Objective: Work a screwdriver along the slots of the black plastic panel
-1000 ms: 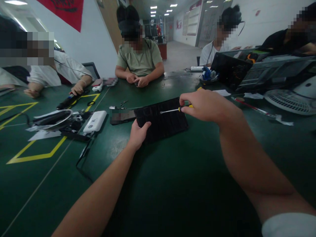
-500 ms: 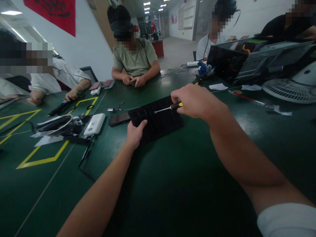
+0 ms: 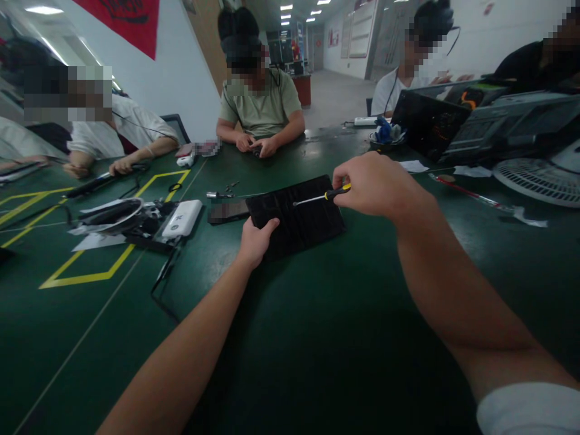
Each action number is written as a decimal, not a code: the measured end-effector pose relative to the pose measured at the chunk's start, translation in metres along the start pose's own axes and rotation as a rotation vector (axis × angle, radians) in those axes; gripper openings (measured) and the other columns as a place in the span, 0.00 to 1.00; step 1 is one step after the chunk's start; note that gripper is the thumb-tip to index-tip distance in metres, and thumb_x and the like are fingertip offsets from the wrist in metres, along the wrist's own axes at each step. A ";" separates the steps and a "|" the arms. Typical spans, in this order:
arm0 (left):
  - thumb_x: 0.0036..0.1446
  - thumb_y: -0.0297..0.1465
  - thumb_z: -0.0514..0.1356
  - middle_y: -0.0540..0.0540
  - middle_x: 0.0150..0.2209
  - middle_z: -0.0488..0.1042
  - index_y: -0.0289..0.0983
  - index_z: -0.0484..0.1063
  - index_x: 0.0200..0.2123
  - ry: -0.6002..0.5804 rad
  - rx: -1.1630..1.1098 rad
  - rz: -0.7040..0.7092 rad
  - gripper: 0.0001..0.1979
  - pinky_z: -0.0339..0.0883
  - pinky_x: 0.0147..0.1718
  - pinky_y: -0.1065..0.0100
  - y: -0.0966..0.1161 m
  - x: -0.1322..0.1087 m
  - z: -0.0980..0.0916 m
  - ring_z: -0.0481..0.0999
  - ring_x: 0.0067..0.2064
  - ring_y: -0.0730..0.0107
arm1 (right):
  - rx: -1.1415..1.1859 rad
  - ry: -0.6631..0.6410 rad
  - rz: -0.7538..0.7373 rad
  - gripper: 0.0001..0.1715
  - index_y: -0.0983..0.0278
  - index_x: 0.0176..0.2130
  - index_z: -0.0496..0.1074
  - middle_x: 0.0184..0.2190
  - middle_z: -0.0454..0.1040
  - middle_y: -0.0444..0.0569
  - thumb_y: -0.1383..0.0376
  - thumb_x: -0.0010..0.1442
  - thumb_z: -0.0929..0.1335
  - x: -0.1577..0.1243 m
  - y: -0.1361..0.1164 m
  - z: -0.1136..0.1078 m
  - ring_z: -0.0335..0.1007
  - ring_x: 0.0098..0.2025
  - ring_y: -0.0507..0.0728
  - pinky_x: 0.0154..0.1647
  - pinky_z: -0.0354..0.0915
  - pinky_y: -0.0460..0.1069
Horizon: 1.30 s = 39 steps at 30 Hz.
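Observation:
A flat black rectangular panel [image 3: 308, 232] with ridges across its face is tilted above the green table. My left hand [image 3: 258, 241] grips its left edge, the thumb on top and the other fingers hidden beneath. In my right hand [image 3: 369, 184] is a screwdriver [image 3: 338, 191] with a black and yellow handle. Its metal shaft points left across the panel, and the tip is at or just over the panel's upper middle. Whether the tip touches a screw is too small to tell. Behind the panel's left edge lies a dark phone-like slab [image 3: 226, 211], partly covered.
Small metal parts [image 3: 231, 186] lie beyond the slab. To the left, a white power bank [image 3: 182, 219] with a cable sits by a pile of dark parts. A white fan [image 3: 539, 181] and an opened computer case [image 3: 507, 121] stand at right. Several people sit around the table [image 3: 317, 338].
The whole view has shifted, so everything appears slightly further right. My left hand still holds the panel, and the screwdriver stays over nearly the same spot on it.

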<state>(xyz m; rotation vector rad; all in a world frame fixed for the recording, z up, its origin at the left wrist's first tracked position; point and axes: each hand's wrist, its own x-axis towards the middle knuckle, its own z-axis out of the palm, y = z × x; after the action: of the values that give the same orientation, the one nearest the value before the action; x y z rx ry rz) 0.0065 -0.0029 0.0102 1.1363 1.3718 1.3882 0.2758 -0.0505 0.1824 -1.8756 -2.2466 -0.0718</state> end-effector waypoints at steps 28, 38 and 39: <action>0.50 0.33 0.77 0.40 0.47 0.88 0.38 0.81 0.45 -0.003 0.001 -0.013 0.19 0.80 0.63 0.41 0.004 -0.003 0.002 0.88 0.52 0.47 | 0.040 0.014 -0.061 0.12 0.58 0.42 0.88 0.40 0.86 0.54 0.57 0.61 0.75 0.004 0.017 0.000 0.80 0.43 0.66 0.43 0.68 0.57; 0.50 0.34 0.77 0.39 0.48 0.88 0.37 0.81 0.47 -0.030 0.000 0.001 0.21 0.80 0.62 0.41 0.000 -0.001 -0.001 0.88 0.53 0.46 | 0.063 0.044 -0.064 0.14 0.57 0.44 0.88 0.40 0.86 0.53 0.55 0.65 0.74 0.003 0.015 -0.006 0.80 0.43 0.65 0.43 0.67 0.57; 0.50 0.34 0.77 0.39 0.48 0.88 0.37 0.81 0.47 -0.030 0.000 0.000 0.21 0.80 0.62 0.41 0.000 -0.002 -0.001 0.88 0.53 0.46 | 0.062 0.044 -0.065 0.13 0.57 0.43 0.88 0.40 0.86 0.53 0.56 0.65 0.74 0.003 0.014 -0.005 0.80 0.44 0.66 0.43 0.67 0.57</action>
<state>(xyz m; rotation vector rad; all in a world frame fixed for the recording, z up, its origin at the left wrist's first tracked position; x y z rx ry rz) 0.0063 -0.0045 0.0103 1.1522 1.3505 1.3657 0.2899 -0.0454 0.1866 -1.7528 -2.2541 -0.0531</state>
